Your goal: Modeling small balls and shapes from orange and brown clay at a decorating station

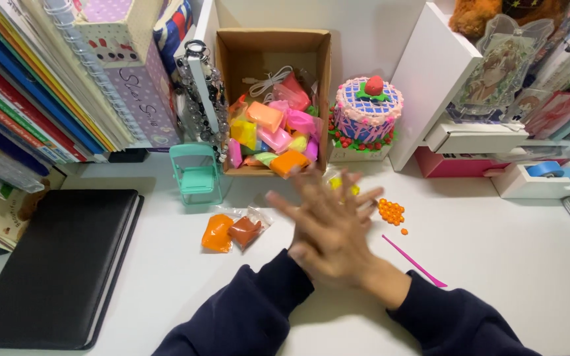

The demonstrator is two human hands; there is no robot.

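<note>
Hands pressed palm to palm above the white surface (496, 264), blurred: left hand (315, 227) under or behind, right hand (344, 234) across it, fingers (284, 204) spread and straight, clenched on nothing visible; whether anything lay between the palms, impossible to tell. Nearest things: small orange balls (391, 211) just right of the fingertips, pink tool (414, 262) beside the right wrist, two clay packets (232, 231) to the left. Farther back, cardboard box (324, 72) of coloured clay packs, mint toy chair (196, 173), black notebook (54, 264).
</note>
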